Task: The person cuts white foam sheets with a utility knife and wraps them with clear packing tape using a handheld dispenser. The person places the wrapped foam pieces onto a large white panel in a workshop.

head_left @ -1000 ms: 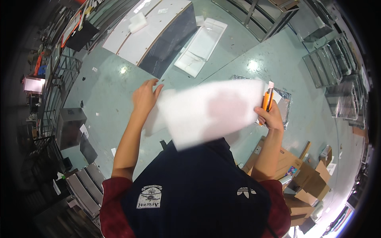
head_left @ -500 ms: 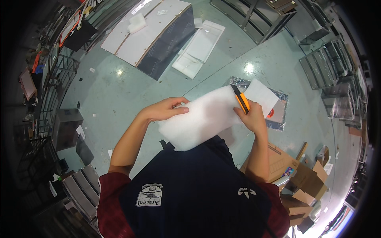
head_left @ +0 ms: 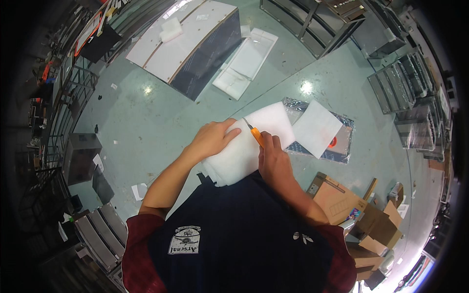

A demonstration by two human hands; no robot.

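A thick piece of white foam sheet (head_left: 234, 156) is held up in front of my chest. My left hand (head_left: 217, 139) grips its left upper side, the thumb lying on top and the other fingers mostly hidden. My right hand (head_left: 274, 156) is closed around an orange utility knife (head_left: 257, 136). The blade points up and to the left, lying at the foam's surface close to my left fingertips; I cannot tell how deep it is, if it cuts at all. Beyond the foam on the right, a flat white foam sheet (head_left: 318, 129) lies over a plastic-wrapped panel (head_left: 346, 141) on the floor.
A large white-topped crate (head_left: 195, 41) stands ahead, with white foam trays (head_left: 246, 61) beside it. Cardboard boxes (head_left: 339, 200) lie to the lower right. Metal racks (head_left: 312, 24) stand far off, and wrapped metal frames (head_left: 400, 78) line the right side.
My right hand has brought the utility knife leftward from the foam's right edge to near my left hand. My left hand has shifted slightly right along the foam.
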